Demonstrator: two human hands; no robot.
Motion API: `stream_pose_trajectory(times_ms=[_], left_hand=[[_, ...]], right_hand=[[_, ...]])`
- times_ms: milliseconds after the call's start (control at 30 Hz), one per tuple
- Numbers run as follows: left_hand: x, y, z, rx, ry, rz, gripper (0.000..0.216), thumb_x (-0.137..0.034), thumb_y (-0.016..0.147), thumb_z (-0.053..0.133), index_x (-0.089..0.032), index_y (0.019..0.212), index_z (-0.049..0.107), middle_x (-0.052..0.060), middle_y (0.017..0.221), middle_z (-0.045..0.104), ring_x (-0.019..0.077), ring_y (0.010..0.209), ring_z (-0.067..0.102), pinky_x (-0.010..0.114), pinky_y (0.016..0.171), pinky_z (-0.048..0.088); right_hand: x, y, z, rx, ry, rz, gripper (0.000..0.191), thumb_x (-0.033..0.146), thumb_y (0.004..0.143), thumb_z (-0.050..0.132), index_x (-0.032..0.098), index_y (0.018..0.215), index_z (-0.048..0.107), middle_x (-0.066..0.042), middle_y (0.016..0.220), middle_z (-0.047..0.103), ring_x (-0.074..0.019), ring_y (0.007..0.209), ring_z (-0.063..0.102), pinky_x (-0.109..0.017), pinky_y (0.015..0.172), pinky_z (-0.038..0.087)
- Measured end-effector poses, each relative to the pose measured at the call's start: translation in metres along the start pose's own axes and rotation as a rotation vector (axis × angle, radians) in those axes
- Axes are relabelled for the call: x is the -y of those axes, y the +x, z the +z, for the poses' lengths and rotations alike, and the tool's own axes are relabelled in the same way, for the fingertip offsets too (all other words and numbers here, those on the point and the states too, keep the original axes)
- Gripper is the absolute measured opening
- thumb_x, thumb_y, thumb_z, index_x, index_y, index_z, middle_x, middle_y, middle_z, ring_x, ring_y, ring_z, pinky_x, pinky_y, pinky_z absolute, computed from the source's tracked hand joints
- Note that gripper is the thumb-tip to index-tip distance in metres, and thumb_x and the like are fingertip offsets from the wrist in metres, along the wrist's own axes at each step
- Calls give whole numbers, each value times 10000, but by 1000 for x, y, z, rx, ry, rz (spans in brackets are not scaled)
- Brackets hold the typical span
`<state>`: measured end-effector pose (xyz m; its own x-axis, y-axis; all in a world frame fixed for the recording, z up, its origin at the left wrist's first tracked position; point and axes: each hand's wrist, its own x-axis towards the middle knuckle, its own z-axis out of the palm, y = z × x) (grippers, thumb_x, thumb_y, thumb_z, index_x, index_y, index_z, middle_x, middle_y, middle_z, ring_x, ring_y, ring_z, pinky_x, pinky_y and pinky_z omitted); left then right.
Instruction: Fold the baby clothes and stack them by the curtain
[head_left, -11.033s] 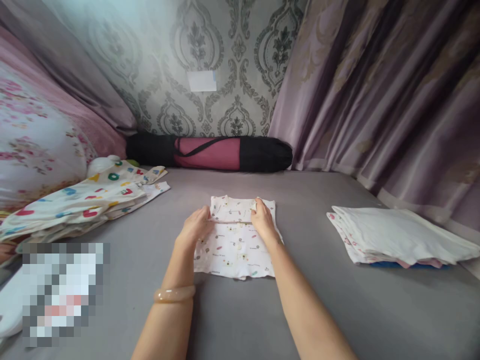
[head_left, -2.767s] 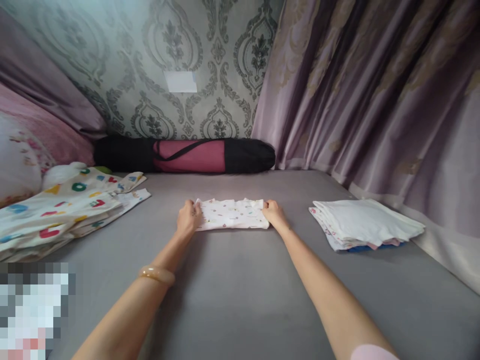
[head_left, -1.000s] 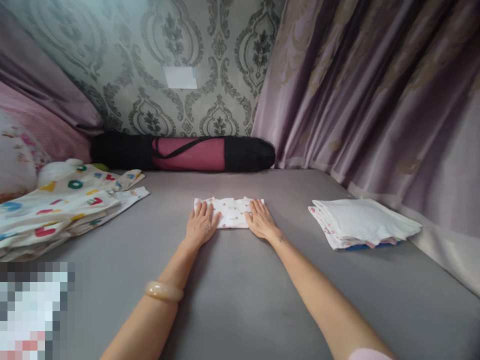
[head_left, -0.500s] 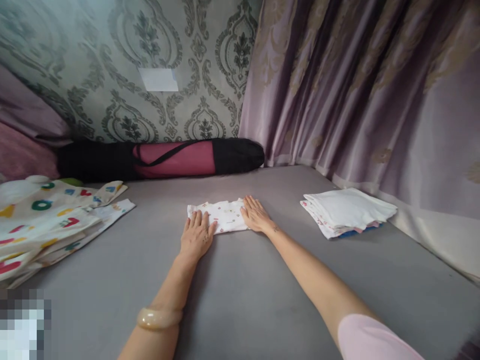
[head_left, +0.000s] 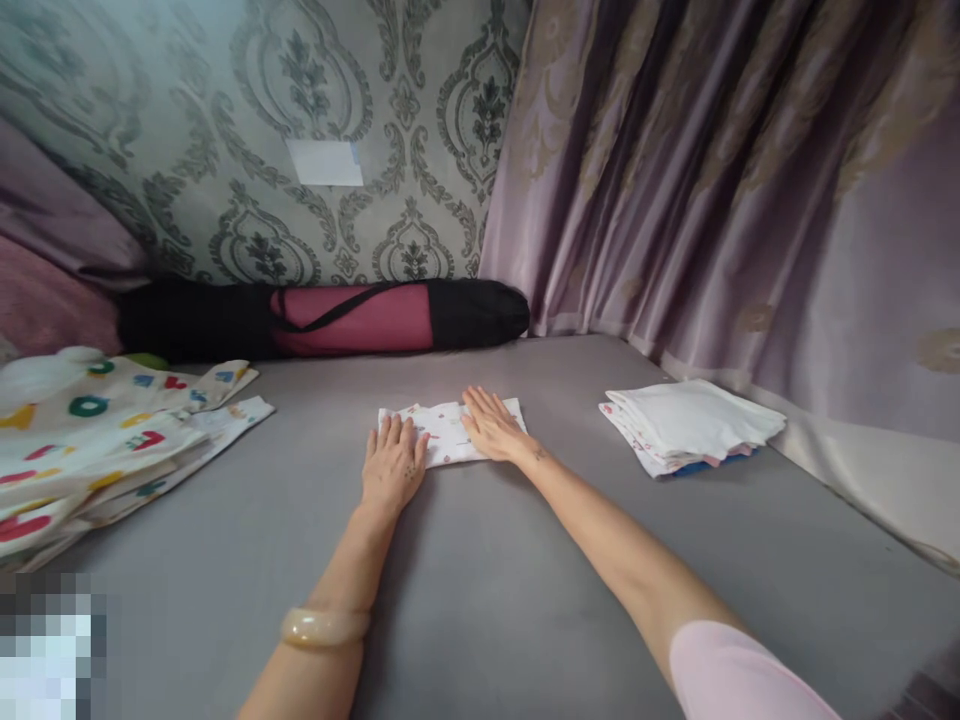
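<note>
A small white folded cloth (head_left: 444, 440) with a scattered print, perhaps a baby garment, lies flat on the grey bed sheet (head_left: 480, 580). My left hand (head_left: 394, 465) rests open on its left end, fingers stretched forward. Across its right half lies my right hand (head_left: 491, 425), also open, with the palm down and the fingers pointing away to the left. A strip of the cloth shows beyond the right hand on the right. Both palms hide part of the cloth, and neither hand grips it.
To the right sits a stack of folded white cloths (head_left: 694, 425). Loose clothes with colourful shapes (head_left: 97, 460) are heaped at the left. Along the patterned wall (head_left: 405, 130) lies a long black and maroon bag (head_left: 360, 318). Purple curtains (head_left: 675, 180) hang at the right.
My right hand has slid left over the cloth, uncovering its right end. My left hand stays on the left end. The view has shifted slightly.
</note>
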<state>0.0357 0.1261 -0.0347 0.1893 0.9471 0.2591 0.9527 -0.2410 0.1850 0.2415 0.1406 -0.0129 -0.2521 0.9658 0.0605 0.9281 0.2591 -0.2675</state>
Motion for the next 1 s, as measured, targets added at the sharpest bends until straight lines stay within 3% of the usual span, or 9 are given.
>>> stream_pose_trajectory(times_ms=[200,433,600,800,900,1000], left_hand=[[5,1,4,-40,-21,26,519,-388,976,344,-90,1365,514,189,1453,460,321,1395,354,507,1140,274],[2,4,5,-143,-69,90,478,-325,971,334,-98,1340,535,183,1414,509,319,1374,391,513,1132,283],[9,5,7,-131,-117,33,448,-243,961,338,-130,1364,496,158,1416,515,288,1378,392,493,1138,280],[19,9,5,-44,-264,-51,457,-116,903,354,-67,1335,495,198,1404,514,300,1368,403,513,1126,287],[22,13,0,-23,-457,-156,477,-88,865,363,-91,1314,525,178,1344,576,274,1285,508,447,1081,378],[26,17,-6,-71,-653,-315,485,-104,862,347,-105,1305,544,152,1303,613,244,1213,571,382,1043,428]], right_hand=[[6,-3,19,0,-22,-18,596,385,997,176,101,1507,298,-115,1577,258,-254,1473,126,-444,1193,95],[20,2,3,16,2,-20,589,370,996,214,78,1500,300,-136,1577,243,-259,1469,144,-469,1190,98],[42,4,15,-37,8,-62,590,353,994,240,38,1487,310,-149,1562,275,-234,1462,181,-407,1193,120],[42,3,22,-1,-21,-64,590,356,991,276,35,1484,320,-159,1561,274,-260,1453,210,-411,1189,141],[51,9,14,30,-16,-52,583,342,983,288,32,1473,341,-169,1553,286,-265,1452,216,-430,1187,140],[66,16,16,-28,-5,-77,584,345,988,272,40,1483,323,-158,1558,280,-250,1457,200,-423,1192,114]])
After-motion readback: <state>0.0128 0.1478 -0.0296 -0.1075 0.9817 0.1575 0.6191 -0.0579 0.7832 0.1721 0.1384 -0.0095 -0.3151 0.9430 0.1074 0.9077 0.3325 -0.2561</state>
